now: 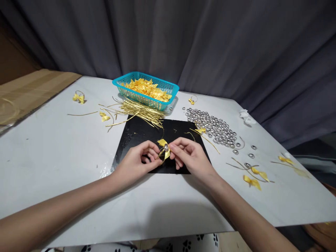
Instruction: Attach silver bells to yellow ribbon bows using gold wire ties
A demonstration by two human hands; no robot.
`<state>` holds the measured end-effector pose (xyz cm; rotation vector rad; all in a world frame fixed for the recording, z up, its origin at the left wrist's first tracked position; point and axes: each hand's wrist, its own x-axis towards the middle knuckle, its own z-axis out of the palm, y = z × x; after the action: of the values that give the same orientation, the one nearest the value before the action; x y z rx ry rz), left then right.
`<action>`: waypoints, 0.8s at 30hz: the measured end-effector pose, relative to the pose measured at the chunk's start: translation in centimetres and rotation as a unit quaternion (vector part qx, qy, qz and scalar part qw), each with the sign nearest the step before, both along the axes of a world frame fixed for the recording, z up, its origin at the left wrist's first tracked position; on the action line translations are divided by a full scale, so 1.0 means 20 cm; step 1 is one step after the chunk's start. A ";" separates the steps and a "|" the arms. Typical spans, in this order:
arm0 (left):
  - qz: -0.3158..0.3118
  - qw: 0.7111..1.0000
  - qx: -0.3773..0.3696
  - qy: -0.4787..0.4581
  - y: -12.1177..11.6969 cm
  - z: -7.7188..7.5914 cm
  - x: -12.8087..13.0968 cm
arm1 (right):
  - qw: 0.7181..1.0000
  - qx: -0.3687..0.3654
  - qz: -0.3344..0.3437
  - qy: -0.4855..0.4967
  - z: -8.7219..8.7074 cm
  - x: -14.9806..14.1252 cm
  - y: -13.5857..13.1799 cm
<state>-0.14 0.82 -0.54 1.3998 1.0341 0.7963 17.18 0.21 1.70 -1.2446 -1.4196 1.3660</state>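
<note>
Between my hands, above a black mat (147, 131), is a yellow ribbon bow (162, 142) with a silver teardrop bead (166, 147) at its middle. A loop of gold wire (160, 153) runs from the bow. Thumb and fingers of my left hand (143, 157) pinch the wire loop on the left side. My right hand (187, 154) pinches the bow at its right edge, close to the bead. The right fingertips hide part of the ribbon.
A teal basket (115, 84) of yellow bows stands at the back, before a bundle of gold wires (139, 111). Many silver beads (212, 126) lie at right. Loose bows (252, 182) and wires are scattered at right. A finished-looking bow ring (78, 98) sits far left.
</note>
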 end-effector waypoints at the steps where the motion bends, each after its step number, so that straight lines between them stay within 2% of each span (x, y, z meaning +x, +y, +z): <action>1: 0.005 1.000 0.023 0.021 0.00 0.00 -0.01 | 1.000 0.017 0.007 -0.023 0.01 0.02 0.01; 3: 0.019 0.998 0.047 0.037 0.02 0.00 -0.02 | 0.990 0.086 0.035 -0.106 0.03 0.06 0.03; 5: 0.021 0.999 0.036 0.027 0.04 0.00 -0.04 | 0.961 0.183 0.066 -0.197 0.05 0.10 0.04; 7: 0.000 1.000 0.005 0.009 0.06 0.01 -0.04 | 0.931 0.255 0.084 -0.249 0.05 0.12 0.04; 9: -0.033 0.999 -0.014 -0.006 0.05 0.03 -0.04 | 0.915 0.291 0.088 -0.266 0.04 0.13 0.04; 11: -0.059 0.998 -0.027 -0.016 0.04 0.04 -0.04 | 0.912 0.301 0.087 -0.266 0.02 0.11 0.03; 13: -0.065 0.997 -0.034 -0.024 0.03 0.05 -0.03 | 0.916 0.297 0.087 -0.255 0.00 0.10 0.02; 17: -0.034 0.998 -0.034 -0.029 0.03 0.06 -0.03 | 0.938 0.252 0.079 -0.227 -0.01 0.07 0.01; 21: -0.011 0.997 -0.065 -0.049 0.05 0.04 -0.03 | 0.974 0.150 0.040 -0.166 0.00 0.06 0.02; 24: -0.003 0.995 -0.081 -0.065 0.05 0.04 -0.04 | 0.989 0.084 0.016 -0.121 0.00 0.05 0.03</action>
<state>-0.99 1.85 0.16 1.1972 0.9714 0.7723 18.16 0.79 1.61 -1.3147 -1.6909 1.1181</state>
